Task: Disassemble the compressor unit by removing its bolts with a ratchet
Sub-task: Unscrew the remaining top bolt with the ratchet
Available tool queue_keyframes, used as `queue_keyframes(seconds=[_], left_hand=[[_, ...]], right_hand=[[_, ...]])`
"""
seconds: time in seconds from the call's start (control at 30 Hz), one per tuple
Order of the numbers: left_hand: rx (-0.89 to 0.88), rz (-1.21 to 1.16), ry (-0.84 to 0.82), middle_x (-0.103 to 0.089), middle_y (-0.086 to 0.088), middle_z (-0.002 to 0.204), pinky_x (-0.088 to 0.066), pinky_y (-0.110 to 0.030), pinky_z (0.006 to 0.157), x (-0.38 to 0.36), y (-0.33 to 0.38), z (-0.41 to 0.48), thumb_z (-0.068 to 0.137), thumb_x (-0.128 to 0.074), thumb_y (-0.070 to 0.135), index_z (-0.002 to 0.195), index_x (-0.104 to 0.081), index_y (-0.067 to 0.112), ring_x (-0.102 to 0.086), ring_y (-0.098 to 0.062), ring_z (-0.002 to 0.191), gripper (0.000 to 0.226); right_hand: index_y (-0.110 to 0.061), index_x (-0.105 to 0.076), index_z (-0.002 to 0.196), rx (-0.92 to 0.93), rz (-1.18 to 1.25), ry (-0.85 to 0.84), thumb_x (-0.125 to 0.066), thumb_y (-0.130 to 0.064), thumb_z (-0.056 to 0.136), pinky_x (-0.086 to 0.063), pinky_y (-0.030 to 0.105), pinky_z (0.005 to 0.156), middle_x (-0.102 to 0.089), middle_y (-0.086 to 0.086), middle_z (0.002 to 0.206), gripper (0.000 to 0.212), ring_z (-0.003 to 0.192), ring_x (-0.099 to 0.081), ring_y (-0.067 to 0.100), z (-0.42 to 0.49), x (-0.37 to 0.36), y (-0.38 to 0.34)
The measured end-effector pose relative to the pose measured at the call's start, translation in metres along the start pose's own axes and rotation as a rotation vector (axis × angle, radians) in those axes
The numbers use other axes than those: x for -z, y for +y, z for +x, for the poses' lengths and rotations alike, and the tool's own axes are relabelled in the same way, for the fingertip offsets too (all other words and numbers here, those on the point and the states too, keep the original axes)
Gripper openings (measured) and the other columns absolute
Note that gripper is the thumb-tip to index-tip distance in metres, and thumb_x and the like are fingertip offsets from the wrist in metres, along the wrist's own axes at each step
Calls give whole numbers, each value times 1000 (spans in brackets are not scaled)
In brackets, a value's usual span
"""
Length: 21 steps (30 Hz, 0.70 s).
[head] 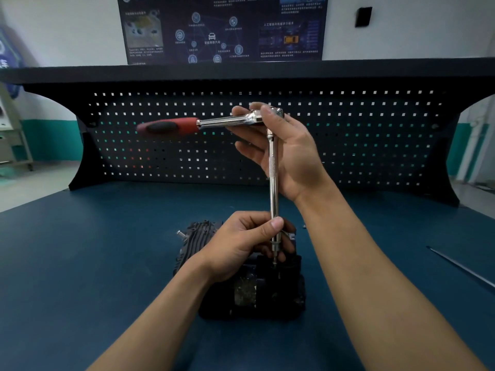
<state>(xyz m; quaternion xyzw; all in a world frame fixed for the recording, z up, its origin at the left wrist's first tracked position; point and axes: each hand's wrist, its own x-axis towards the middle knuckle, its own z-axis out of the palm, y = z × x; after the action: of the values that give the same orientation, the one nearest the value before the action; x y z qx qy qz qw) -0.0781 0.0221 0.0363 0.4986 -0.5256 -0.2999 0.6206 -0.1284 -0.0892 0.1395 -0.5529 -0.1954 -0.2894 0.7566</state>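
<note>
The compressor unit (249, 293) sits near-centre on our blue bench (93, 263). Our left hand (238, 245) pinches the upright extension bar (272, 178) just above it. Our right hand (292, 153), loosely curled, holds the ratchet (214, 123) by its head, handle pointing left.

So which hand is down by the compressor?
The left hand, pinching the slim chrome extension bar just above the black finned compressor unit; the right hand is higher, gripping the red-handled chrome ratchet at its head.
</note>
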Motion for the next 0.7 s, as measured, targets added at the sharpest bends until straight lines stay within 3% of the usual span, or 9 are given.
queue_keyframes(seconds=[0.13, 0.23, 0.37, 0.53, 0.7], left_hand=[[-9, 10, -22, -74, -9, 84, -52, -25, 69, 0, 0, -1, 92, -61, 39, 94, -76, 22, -67, -19, 70, 23], [-18, 47, -28, -74, -7, 84, -51, -28, 70, -1, 1, -1, 92, -60, 39, 94, -76, 23, -67, -19, 70, 23], [-21, 63, -22, -74, -8, 84, -47, -35, 71, -2, 2, -1, 91, -60, 40, 93, -76, 23, -66, -20, 70, 24], [-5, 53, -15, -74, -8, 84, -48, -32, 69, -3, 1, 0, 93, -62, 38, 92, -77, 23, -66, -19, 69, 21], [-15, 27, -8, -74, -9, 83, -51, -26, 66, -2, 1, 0, 92, -62, 37, 90, -76, 19, -66, -18, 68, 23]], right_hand=[[-14, -58, 112, -41, 170, -192, -45, -29, 101, -55, 36, 86, -72, 4, 116, 23, 115, -67, 26, -4, -3, -1], [-16, -57, 111, -51, 243, -267, -52, -35, 94, -55, 34, 84, -73, 2, 115, 26, 114, -67, 25, -6, -5, -2], [-15, -57, 113, -57, 352, -292, -50, -38, 92, -56, 34, 82, -74, 1, 113, 31, 112, -68, 24, -9, -4, -3], [-10, -66, 109, -66, 497, -310, -51, -37, 92, -58, 35, 77, -74, 4, 111, 36, 101, -73, 27, -11, 2, -4], [-12, -62, 111, -77, 389, -300, -52, -36, 92, -57, 29, 71, -75, 2, 111, 32, 84, -75, 20, -11, -1, -6]])
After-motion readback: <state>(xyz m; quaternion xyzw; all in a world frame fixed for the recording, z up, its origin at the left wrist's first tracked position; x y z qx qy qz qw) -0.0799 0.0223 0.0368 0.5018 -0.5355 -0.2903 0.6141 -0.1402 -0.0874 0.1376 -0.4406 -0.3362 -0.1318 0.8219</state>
